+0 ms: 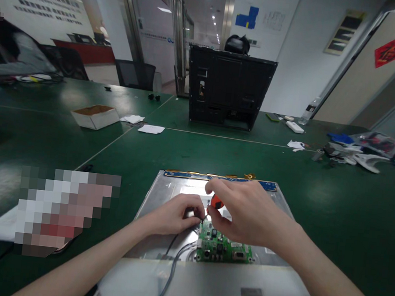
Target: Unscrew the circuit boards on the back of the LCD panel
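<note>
A flat silver display panel point(157, 195) lies in front of me, with a green circuit board point(220, 250) on its back. My right hand point(250, 212) is closed around a screwdriver point(216, 202) with an orange-red and black handle, its shaft pointing down at the board's upper left corner. At that same corner the fingertips of my left hand point(176, 214) are pinched together; whatever is between them is too small to make out. Grey cables point(173, 272) run from the board's left side towards me. Along the panel's far edge sits a narrow blue circuit strip point(197, 177).
A black monitor housing point(230, 88) stands upright farther back on the green table point(155, 150). To the left are an open white box point(95, 117), paper sheets point(151, 129) and a pixelated item point(66, 214). Plastic bags and scraps point(363, 151) lie at right, near a bottle point(309, 111).
</note>
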{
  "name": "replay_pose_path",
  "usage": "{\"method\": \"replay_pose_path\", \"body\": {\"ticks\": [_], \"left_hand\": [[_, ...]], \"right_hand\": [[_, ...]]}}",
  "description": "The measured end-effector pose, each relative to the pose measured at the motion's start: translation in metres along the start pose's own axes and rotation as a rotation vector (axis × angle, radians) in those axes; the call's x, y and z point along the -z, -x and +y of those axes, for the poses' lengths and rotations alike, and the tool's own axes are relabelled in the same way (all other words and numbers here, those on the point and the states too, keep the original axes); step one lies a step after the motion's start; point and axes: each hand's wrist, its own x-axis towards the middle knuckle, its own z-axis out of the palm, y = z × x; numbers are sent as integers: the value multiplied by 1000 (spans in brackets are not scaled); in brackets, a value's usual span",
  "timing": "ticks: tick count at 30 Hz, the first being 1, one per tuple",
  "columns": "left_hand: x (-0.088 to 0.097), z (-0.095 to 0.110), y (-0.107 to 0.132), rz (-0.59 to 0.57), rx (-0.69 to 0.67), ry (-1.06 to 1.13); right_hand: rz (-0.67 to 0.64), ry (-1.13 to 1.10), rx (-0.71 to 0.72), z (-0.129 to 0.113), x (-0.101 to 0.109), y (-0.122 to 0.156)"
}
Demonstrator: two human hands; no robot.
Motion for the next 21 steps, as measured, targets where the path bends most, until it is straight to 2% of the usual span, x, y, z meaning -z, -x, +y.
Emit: {"method": "replay_pose_path", "body": {"ticks": [7, 21], "left_hand": [[2, 3, -1, 9, 5, -46], [0, 1, -1, 18, 2, -5]], "right_hand": [[-26, 0, 0, 4, 1, 0], [-20, 42, 9, 4, 2, 1]]}}
